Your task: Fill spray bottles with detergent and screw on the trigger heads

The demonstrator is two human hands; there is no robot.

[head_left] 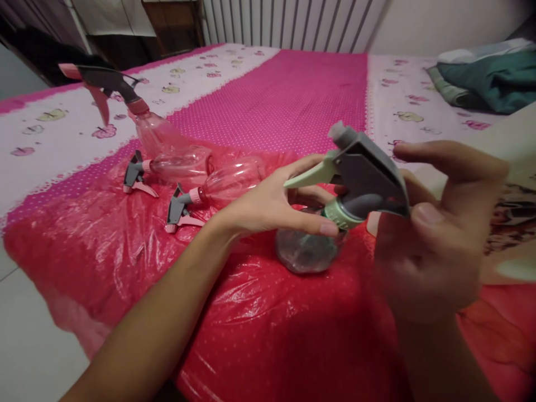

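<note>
A clear spray bottle with a grey trigger head and pale green lever is held over the red plastic sheet. My left hand grips the bottle's neck at the green collar, fingers wrapped round it. My right hand holds the grey head from the right, thumb pressed on its rear and fingers curled above. The bottle's body shows below my left hand, tilted toward me.
Three pink-tinted spray bottles rest on the sheet at the left: one upright, two lying down. A pink and white bedspread lies beneath. Folded green cloth sits at the far right.
</note>
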